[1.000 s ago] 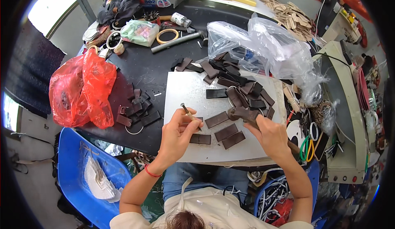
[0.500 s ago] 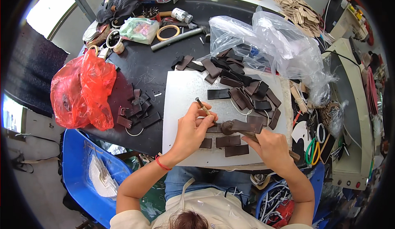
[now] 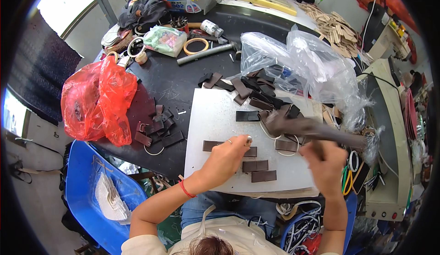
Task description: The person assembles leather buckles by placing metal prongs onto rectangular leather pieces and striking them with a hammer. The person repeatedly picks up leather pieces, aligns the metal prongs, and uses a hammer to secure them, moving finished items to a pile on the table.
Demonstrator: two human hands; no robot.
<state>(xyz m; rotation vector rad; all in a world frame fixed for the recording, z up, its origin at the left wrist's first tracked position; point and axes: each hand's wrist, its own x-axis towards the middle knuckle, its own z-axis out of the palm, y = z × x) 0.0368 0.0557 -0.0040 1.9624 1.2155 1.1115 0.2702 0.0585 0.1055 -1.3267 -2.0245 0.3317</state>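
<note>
Head cam, clock dirs from board ctr. Board: pale, flat, on black worktop.

L hand: approx 9 o'clock, over board, fingers pinched around small tool; only its round metal top shows, rest hidden by hand. Red band on L wrist. Brown strip shows either side of L hand; cannot tell if 1 or 2 pcs.

R hand: approx 3 to 4 o'clock, closed around hammer. Both blurred; hammer spans approx 1 to 3 o'clock, above board.

Two more strips, brown, flat on board, approx 6 o'clock, near L hand. One more approx 3 o'clock, w/ pale loop about it. Main pile, dark brown & black strips, 12 o'clock at board's far edge. Second pile on worktop, between 9 & 10, well apart from L hand.

Surroundings: clear bag at 1; metal bar at 11; red bag between 9 & 10, beyond second pile; blue tub between 8 & 9, below worktop.
</note>
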